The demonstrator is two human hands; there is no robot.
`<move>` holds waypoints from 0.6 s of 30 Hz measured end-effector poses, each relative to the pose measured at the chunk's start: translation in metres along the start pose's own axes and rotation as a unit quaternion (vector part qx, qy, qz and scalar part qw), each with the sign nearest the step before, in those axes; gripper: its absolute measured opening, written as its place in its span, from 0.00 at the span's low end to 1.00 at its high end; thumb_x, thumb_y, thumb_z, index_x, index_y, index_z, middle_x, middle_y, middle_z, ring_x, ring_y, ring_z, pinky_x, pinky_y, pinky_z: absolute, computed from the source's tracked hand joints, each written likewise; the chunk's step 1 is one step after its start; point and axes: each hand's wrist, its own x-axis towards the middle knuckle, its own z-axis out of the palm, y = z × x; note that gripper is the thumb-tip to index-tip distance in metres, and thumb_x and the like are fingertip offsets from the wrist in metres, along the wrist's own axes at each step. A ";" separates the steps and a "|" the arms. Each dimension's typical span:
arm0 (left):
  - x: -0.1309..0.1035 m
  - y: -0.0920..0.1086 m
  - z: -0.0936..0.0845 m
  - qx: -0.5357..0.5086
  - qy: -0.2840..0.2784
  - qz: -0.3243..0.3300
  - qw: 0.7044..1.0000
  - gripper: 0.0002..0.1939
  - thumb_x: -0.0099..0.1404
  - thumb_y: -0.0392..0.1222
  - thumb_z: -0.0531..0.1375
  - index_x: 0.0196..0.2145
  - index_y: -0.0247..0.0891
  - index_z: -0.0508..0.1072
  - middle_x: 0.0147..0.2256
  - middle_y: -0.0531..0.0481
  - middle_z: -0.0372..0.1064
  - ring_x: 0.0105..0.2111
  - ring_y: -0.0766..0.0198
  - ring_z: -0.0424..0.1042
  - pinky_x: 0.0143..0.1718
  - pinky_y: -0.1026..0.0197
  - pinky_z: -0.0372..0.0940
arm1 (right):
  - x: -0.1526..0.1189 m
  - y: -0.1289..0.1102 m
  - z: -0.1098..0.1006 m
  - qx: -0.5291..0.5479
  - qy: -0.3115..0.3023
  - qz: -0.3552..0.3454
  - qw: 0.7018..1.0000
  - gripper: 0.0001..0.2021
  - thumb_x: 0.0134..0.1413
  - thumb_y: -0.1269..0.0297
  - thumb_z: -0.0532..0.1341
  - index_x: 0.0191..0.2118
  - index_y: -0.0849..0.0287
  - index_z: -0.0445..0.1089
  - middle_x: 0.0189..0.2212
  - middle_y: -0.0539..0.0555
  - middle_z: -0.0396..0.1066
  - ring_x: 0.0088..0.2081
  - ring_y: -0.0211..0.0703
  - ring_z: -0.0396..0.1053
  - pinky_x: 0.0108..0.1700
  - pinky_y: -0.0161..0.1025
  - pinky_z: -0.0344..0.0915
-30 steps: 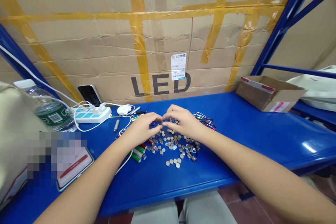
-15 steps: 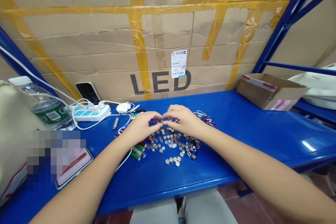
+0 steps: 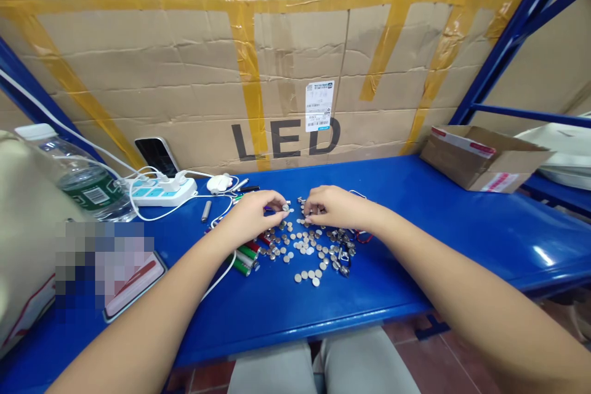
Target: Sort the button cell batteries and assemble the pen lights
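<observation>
1. at the back, a huge taped cardboard panel point(image 3: 194, 74) with black lettering and a white label.
2. in front, a long blue table point(image 3: 452, 228).
3. far right on the table, a small open box point(image 3: 455, 163).
4. far left, a clear bottle point(image 3: 95, 192) with a green label, tilted.
5. just right of the bottle, a white power strip point(image 3: 154, 192) with cords plugged in.
6. left hand point(image 3: 256, 215) at the table's middle, thumb and forefinger clamped on a single disc point(image 3: 285, 208).
7. right hand point(image 3: 335, 206) just across, apart from the left, fingers curled down at the small discs point(image 3: 310, 250); grip on anything: cannot tell.
8. behind the power strip, a phone point(image 3: 156, 157) leaning on the cardboard.
9. beside the left wrist, green, red and silver tubes point(image 3: 242, 266), bunched.
10. smallest, the discs: silvery, scattered between and in front of both hands, a few grouped nearer the front edge.
</observation>
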 end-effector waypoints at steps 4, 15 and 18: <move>0.001 -0.001 -0.001 0.007 -0.021 -0.013 1.000 0.07 0.60 0.41 0.60 0.37 0.39 0.73 0.37 0.50 0.75 0.38 0.61 0.74 0.41 0.58 0.68 | 0.001 -0.004 0.004 -0.016 -0.024 0.004 1.000 0.08 0.53 0.61 0.62 0.37 0.56 0.75 0.32 0.53 0.71 0.35 0.42 0.66 0.39 0.39 0.59; 0.001 -0.002 0.001 0.037 -0.046 -0.021 0.998 0.08 0.59 0.40 0.61 0.38 0.39 0.73 0.37 0.49 0.75 0.38 0.60 0.74 0.41 0.58 0.68 | 0.005 -0.019 0.013 -0.043 0.019 0.026 0.999 0.05 0.50 0.65 0.60 0.30 0.58 0.73 0.32 0.53 0.71 0.34 0.42 0.65 0.42 0.41 0.57; 0.001 -0.002 0.002 0.044 -0.042 -0.006 0.998 0.07 0.59 0.39 0.61 0.37 0.39 0.73 0.36 0.50 0.75 0.38 0.61 0.73 0.41 0.59 0.67 | 0.006 -0.022 0.010 -0.025 0.076 0.021 0.997 0.06 0.51 0.65 0.60 0.34 0.58 0.73 0.34 0.54 0.71 0.37 0.43 0.66 0.42 0.41 0.57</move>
